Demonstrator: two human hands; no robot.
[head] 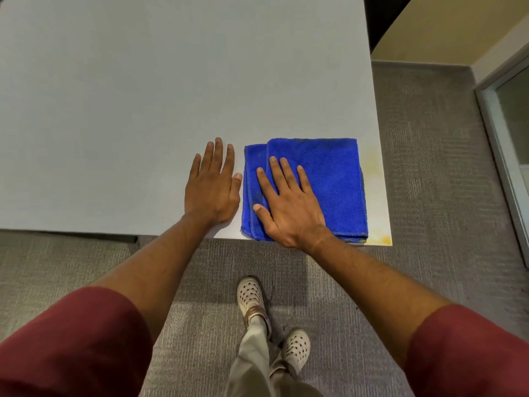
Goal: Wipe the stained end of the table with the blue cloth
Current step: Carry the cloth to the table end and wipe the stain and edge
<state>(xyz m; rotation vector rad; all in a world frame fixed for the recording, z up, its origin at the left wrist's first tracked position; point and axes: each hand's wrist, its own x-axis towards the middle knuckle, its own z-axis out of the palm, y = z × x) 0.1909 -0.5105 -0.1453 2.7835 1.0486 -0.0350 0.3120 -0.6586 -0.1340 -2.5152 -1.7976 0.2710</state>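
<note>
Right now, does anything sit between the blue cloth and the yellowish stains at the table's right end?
Nothing visible does. The right hand lies flat on the folded blue cloth, and only bare table separates the cloth's right edge from the yellow stains. The left hand rests flat beside the cloth, on the side away from the stains.

Light: even, soft, falling from overhead
Shadows: pooling on carpet (286, 270) under table (114, 110)
Edges: bending from wide lens
Focus: staying sharp
</note>
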